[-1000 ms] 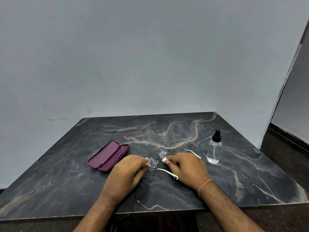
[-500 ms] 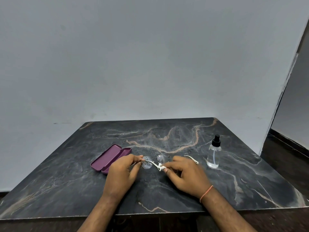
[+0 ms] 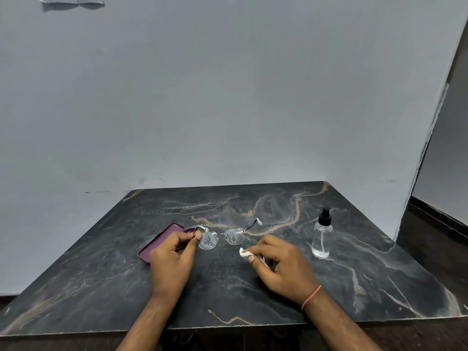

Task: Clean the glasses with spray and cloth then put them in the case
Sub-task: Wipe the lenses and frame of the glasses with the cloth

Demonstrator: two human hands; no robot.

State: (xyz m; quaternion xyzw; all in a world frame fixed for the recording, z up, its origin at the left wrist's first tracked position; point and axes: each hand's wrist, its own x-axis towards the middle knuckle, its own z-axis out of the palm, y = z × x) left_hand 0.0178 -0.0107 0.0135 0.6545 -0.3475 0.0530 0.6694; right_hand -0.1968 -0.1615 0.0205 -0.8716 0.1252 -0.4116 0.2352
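Thin-framed glasses (image 3: pixel 234 236) with droplet-speckled lenses and white temple tips sit open in the middle of the dark marble table (image 3: pixel 253 295), lenses towards me. My left hand (image 3: pixel 174 259) pinches the frame at its left hinge. To the right, my right hand (image 3: pixel 278 264) holds a small white cloth (image 3: pixel 245 254) between its fingertips, a short way in front of the right lens and apart from it. Behind my left hand lies the maroon case (image 3: pixel 162 240), open and partly hidden by that hand. A clear spray bottle (image 3: pixel 322 235) with a black nozzle stands upright at the right.
A grey wall stands directly behind the table. The table's front edge runs under my forearms. Its right edge drops to a dark floor (image 3: pixel 435 239) by a doorway.
The glasses have been turned so the temples point away from me. My right hand has come off the frame and drawn back with the cloth. The head camera has tilted up.
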